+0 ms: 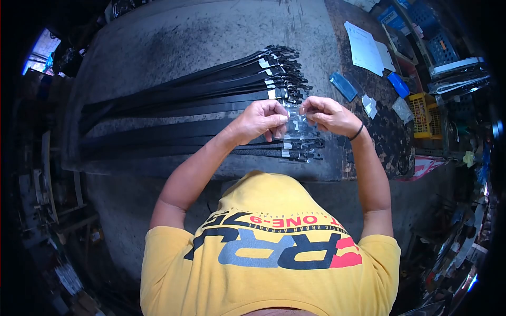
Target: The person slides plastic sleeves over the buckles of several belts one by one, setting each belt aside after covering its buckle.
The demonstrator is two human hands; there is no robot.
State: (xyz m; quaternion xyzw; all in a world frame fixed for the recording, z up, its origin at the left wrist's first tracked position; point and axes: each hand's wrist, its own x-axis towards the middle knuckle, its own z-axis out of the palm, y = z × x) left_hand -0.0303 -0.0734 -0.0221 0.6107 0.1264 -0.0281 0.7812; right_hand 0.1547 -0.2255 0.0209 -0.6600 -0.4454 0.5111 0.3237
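Note:
A small clear plastic piece (pixel 296 125), perhaps a bag, is stretched between my two hands over the table. My left hand (pixel 262 122) pinches its left side, thumb against fingers. On the opposite side my right hand (pixel 332 117) grips it near the upper corner with curled fingers. Beneath and behind lie long black belts (pixel 211 90), spread in bundles with their dark buckle ends (pixel 287 66) gathered toward the right. White tags (pixel 271 94) show near those ends. The plastic and my hands cover part of the belts.
On the table's worn right part lie white papers (pixel 365 48), a blue box (pixel 343 86), a blue object (pixel 398 84) and white scraps (pixel 369 106). A yellow basket (pixel 421 116) and shelving stand beyond the right edge. The grey table (pixel 158 52) extends leftward.

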